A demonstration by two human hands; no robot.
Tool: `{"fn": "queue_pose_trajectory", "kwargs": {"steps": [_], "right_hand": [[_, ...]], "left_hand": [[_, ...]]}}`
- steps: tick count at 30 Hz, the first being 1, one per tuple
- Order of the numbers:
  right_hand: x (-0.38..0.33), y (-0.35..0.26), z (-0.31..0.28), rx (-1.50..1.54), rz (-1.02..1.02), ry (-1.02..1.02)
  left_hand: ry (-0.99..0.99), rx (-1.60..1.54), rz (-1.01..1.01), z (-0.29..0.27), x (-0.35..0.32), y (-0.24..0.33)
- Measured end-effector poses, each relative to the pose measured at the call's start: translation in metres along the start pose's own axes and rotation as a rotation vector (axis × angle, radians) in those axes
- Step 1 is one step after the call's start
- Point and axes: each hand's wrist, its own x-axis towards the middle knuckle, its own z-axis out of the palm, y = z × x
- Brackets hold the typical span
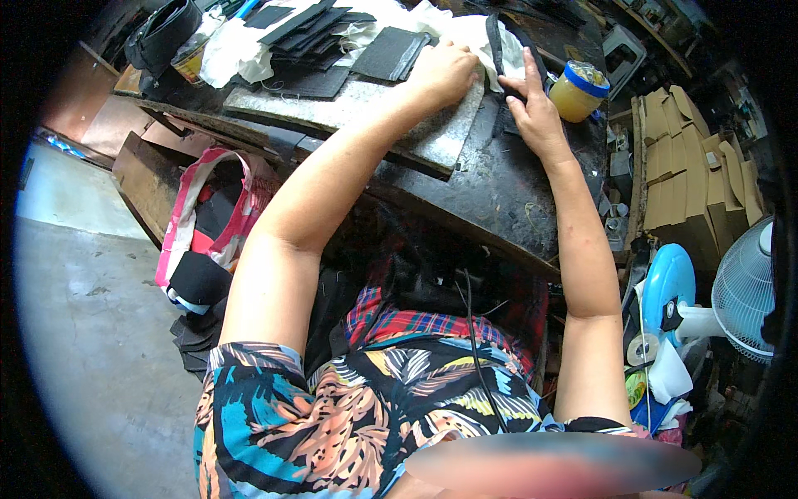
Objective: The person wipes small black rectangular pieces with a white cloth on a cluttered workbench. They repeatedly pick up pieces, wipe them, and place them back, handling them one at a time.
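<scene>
My left hand (pixel 449 75) is closed at the right end of a speckled stone slab (pixel 357 104). Whatever its curled fingers hold is hidden. To its right, my right hand (pixel 536 115) has its index finger stretched out and its thumb apart, the fingertips touching a black-edged white cloth piece (pixel 494 46). A square black fabric piece (pixel 389 53) lies on the slab beside my left hand. Farther left is a stack of similar black pieces (pixel 306 37) on crumpled white cloth (pixel 233 51). A jar of yellowish paste with a blue rim (pixel 578 91) stands just right of my right hand.
The dark worktable (pixel 507 200) has a worn front edge. A pink and white bag (pixel 179 224) hangs open below its left side. Cardboard pieces (pixel 686 170) stand at the right, above a fan (pixel 744 287) and a blue round object (pixel 669 287). A black bag (pixel 162 37) sits far left.
</scene>
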Motion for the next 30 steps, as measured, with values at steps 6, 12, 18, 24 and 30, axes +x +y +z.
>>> {"fn": "queue_pose_trajectory", "kwargs": {"steps": [6, 12, 18, 24, 30], "right_hand": [[0.001, -0.005, -0.001, -0.113, -0.081, 0.205], [0.001, -0.008, 0.001, -0.027, -0.107, 0.164], [0.003, -0.018, -0.002, -0.143, -0.281, 0.222], [0.001, -0.024, 0.004, -0.055, -0.247, 0.103], [0.002, -0.017, 0.015, -0.091, -0.203, 0.082]], "left_hand": [[0.289, -0.204, 0.217, -0.016, -0.01, -0.001], [0.128, -0.394, 0.156, -0.029, -0.034, 0.008], [0.282, -0.163, -0.069, -0.022, -0.031, -0.004], [0.127, 0.019, 0.047, -0.011, -0.032, -0.011], [0.167, 0.036, 0.034, -0.009, -0.033, -0.018]]}}
